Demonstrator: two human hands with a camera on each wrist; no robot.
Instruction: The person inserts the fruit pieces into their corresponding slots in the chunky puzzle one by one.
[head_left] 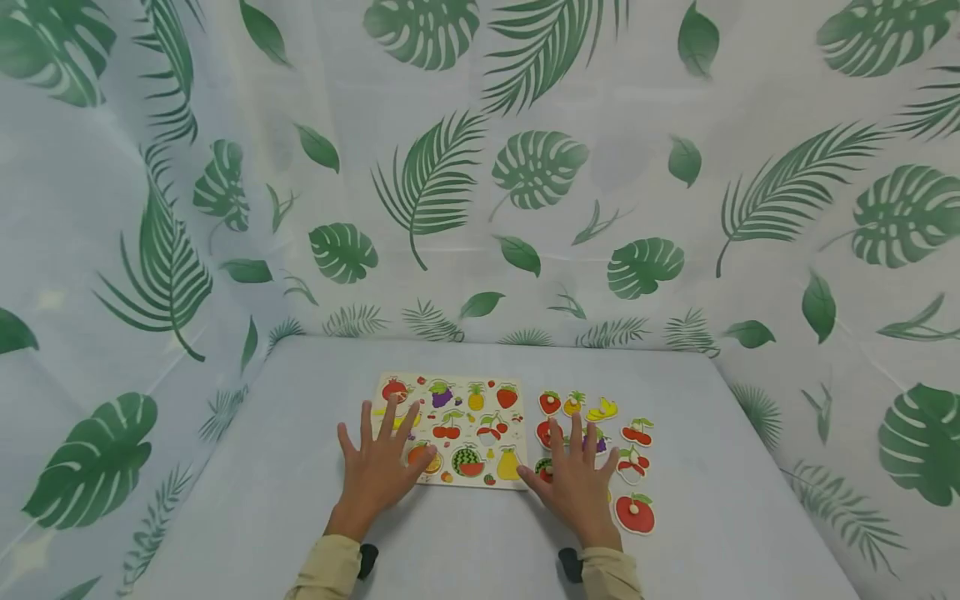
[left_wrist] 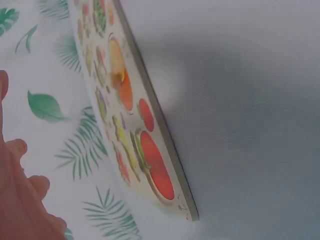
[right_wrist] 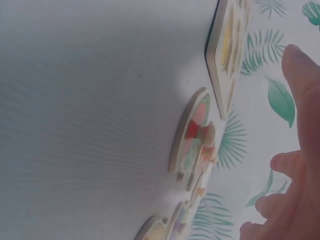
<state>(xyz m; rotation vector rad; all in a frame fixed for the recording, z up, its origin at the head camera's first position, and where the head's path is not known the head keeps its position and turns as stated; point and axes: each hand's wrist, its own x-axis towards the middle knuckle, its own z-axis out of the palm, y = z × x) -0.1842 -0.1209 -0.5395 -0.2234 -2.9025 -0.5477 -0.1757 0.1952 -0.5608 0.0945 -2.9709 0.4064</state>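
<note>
A wooden fruit puzzle board [head_left: 491,398] lies flat on the white table, printed with several fruits. My left hand [head_left: 378,471] is spread over its lower left part, partly covering the orange and the banana. In the left wrist view, the fingers [left_wrist: 39,186] are apart from the board. To the board's right lie loose knobbed fruit pieces, among them a strawberry [head_left: 550,403], bananas [head_left: 602,409], cherries [head_left: 637,432] and a red apple-like piece [head_left: 635,513]. Over these pieces hovers my right hand [head_left: 577,487], fingers spread, holding nothing. It partly hides the watermelon piece [right_wrist: 197,120].
The white tabletop [head_left: 712,500] extends around the board and pieces. A leaf-patterned white curtain [head_left: 525,233] encloses the back and both sides. Dark bands [head_left: 570,565] show at both wrists beside the beige sleeves [head_left: 611,575].
</note>
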